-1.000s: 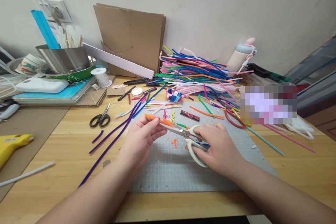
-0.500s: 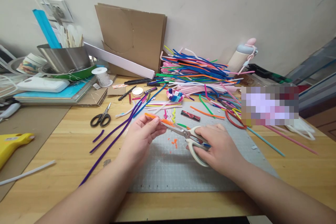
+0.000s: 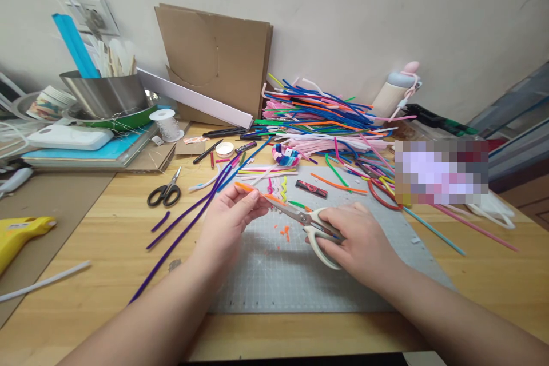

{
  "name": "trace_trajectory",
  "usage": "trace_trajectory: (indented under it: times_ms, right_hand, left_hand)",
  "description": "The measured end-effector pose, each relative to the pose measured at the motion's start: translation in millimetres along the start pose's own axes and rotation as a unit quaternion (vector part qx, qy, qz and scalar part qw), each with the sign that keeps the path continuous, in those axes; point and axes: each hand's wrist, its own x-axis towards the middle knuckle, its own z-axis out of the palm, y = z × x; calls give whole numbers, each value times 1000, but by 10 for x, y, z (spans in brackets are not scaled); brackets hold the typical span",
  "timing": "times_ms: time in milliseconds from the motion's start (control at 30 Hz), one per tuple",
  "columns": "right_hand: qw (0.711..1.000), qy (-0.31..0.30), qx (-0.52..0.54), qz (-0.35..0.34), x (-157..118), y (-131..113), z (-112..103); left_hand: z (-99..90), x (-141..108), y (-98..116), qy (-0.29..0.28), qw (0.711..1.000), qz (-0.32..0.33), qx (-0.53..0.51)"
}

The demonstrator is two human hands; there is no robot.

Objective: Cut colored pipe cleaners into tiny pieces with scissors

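Pinched between the thumb and fingers of my left hand (image 3: 235, 211) is an orange pipe cleaner (image 3: 244, 186). My right hand (image 3: 358, 240) grips the pale handles of a pair of scissors (image 3: 304, 219), its fingers through the loops. The scissor blades lie along the pipe cleaner's right end, close to my left fingertips. Small orange fluff scraps (image 3: 285, 233) lie below the blades on a grey cutting mat (image 3: 274, 291). A green and orange piece (image 3: 299, 206) shows just behind the blades, partly hidden.
Behind the mat lies a big heap of coloured pipe cleaners (image 3: 317, 108). Black-handled scissors (image 3: 166, 190) and purple pipe cleaners (image 3: 184, 229) are to the left. A yellow glue gun (image 3: 21, 237) sits at the far left. A bottle (image 3: 390, 94) stands against the wall.
The scissor blades have closed a little along the orange pipe cleaner. Its right end looks thinner against the blades. Both hands stay nearly in place.
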Motion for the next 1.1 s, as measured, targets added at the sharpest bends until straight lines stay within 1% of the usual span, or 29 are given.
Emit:
trace_trajectory:
  times_ms: [133, 300, 600, 800, 967, 1100]
  right_hand:
    - [1000, -7, 11, 15, 14, 8, 19]
    - [1000, -18, 20, 15, 29, -3, 17]
    - [1000, 5, 2, -8, 23, -25, -18]
    - [1000, 6, 4, -6, 32, -27, -12]
    - [1000, 19, 11, -14, 27, -27, -15]
    - [1000, 11, 12, -14, 29, -25, -21]
  left_hand:
    - [23, -8, 32, 15, 1000, 9, 3]
    - [23, -5, 42, 7, 1000, 23, 17]
    - [5, -13, 17, -10, 997, 61, 38]
    - [10, 0, -1, -21, 997, 60, 51]
    - [11, -1, -17, -27, 997, 59, 46]
    - [10, -4, -29, -39, 997, 49, 35]
